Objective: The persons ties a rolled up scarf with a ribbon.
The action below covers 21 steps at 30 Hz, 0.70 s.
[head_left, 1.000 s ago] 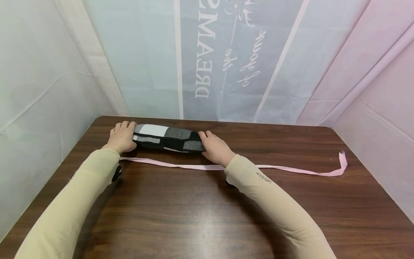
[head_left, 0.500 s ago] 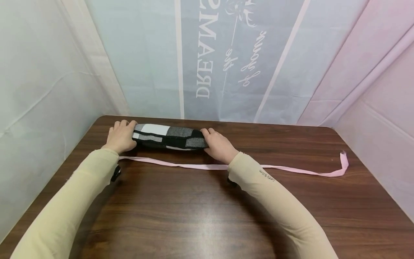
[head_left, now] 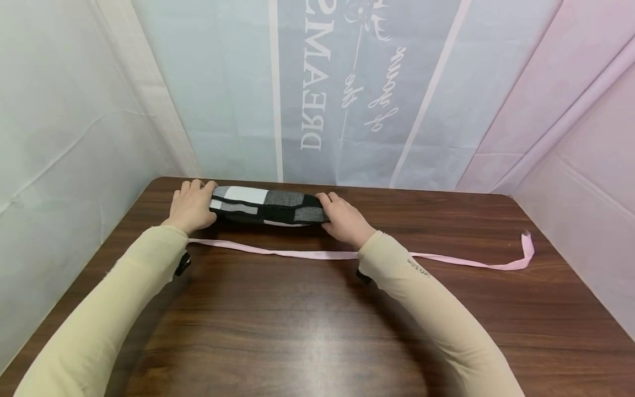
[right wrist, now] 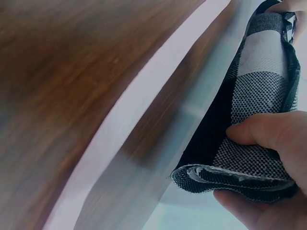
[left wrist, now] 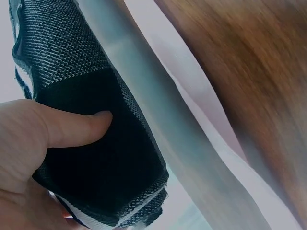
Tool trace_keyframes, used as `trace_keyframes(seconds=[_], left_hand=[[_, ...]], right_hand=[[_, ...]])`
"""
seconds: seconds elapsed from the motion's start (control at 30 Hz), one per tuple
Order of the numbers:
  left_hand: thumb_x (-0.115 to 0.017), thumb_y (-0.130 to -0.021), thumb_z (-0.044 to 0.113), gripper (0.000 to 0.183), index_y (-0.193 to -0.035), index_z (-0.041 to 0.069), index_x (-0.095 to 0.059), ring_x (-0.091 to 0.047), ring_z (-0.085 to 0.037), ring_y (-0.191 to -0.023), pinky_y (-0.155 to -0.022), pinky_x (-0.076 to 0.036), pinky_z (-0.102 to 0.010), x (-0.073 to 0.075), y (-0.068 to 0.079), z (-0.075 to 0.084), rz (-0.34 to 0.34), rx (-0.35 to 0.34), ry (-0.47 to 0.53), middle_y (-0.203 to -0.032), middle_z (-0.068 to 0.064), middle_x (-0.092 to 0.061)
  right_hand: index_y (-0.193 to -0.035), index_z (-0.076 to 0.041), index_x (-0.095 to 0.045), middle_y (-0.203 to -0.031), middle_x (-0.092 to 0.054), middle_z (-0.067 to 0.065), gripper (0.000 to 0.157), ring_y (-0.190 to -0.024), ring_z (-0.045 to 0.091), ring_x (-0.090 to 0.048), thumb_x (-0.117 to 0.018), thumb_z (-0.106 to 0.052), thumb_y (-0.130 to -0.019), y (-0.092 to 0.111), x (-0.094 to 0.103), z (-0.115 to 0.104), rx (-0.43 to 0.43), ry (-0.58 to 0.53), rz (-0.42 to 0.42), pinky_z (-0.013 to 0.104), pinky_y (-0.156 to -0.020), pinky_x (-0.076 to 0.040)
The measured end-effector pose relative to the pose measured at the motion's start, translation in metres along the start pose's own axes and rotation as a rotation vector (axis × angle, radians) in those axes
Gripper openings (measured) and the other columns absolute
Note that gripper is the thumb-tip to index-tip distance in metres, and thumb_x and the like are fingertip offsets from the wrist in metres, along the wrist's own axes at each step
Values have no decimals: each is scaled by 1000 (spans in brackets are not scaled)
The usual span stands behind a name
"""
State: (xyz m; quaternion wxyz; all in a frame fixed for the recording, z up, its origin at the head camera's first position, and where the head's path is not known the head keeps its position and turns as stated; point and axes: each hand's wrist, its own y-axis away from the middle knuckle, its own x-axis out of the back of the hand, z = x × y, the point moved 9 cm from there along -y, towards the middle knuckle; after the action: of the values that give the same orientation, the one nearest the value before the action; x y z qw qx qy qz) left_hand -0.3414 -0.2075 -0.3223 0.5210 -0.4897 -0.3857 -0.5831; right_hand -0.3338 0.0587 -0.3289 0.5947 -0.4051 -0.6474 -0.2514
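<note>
A rolled-up checked cloth (head_left: 268, 205) in black, white and grey lies crosswise between both hands near the far side of the table. My left hand (head_left: 192, 207) grips its left end, the thumb pressed flat against a black square in the left wrist view. At the other end, my right hand (head_left: 347, 220) holds the roll, thumb on one side and fingers beneath in the right wrist view. That view also shows layered folds at the cloth's (right wrist: 240, 179) end. A long pink ribbon (head_left: 307, 255) stretches across the table on the near side of the roll, passing behind both forearms.
The brown wooden table (head_left: 278, 331) ends at a rounded far edge against a printed curtain (head_left: 238, 110). Pale fabric walls stand at left and right. The ribbon's right end bends upward near the table's right side.
Both hands have shifted right and slightly toward the far edge, carrying the rolled cloth with them. The ribbon lies where it was.
</note>
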Motion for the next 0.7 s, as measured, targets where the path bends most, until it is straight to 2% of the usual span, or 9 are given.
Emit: trace_keyframes(seconds=[0.13, 0.3, 0.7], left_hand=[[-54, -78, 1, 65, -140, -6, -38, -31, -52, -118, -94, -30, -61, 3, 3, 8, 4, -13, -6, -131, -35, -38], [-54, -76, 0, 63, -137, -5, -41, -34, -50, -113, -90, -33, -58, 7, 6, 16, 37, -26, -6, -127, -34, -40], [-54, -77, 0, 64, -139, -4, -40, -34, -48, -114, -87, -33, -56, 7, 3, 36, 8, -46, -27, -126, -33, -42]], right_hand=[[-138, 1, -39, -126, -52, 22, 64, -111, 35, -58, -70, -6, -84, 4, 1, 4, -2, -4, 2, 43, -94, -48], [-139, 1, -38, -127, -52, 22, 64, -112, 34, -57, -70, -5, -84, 7, 5, 10, -16, -18, -1, 43, -94, -48], [-142, 0, -35, -131, -49, 22, 65, -115, 35, -56, -67, -4, -85, 18, 13, 27, -32, -33, -33, 45, -93, -48]])
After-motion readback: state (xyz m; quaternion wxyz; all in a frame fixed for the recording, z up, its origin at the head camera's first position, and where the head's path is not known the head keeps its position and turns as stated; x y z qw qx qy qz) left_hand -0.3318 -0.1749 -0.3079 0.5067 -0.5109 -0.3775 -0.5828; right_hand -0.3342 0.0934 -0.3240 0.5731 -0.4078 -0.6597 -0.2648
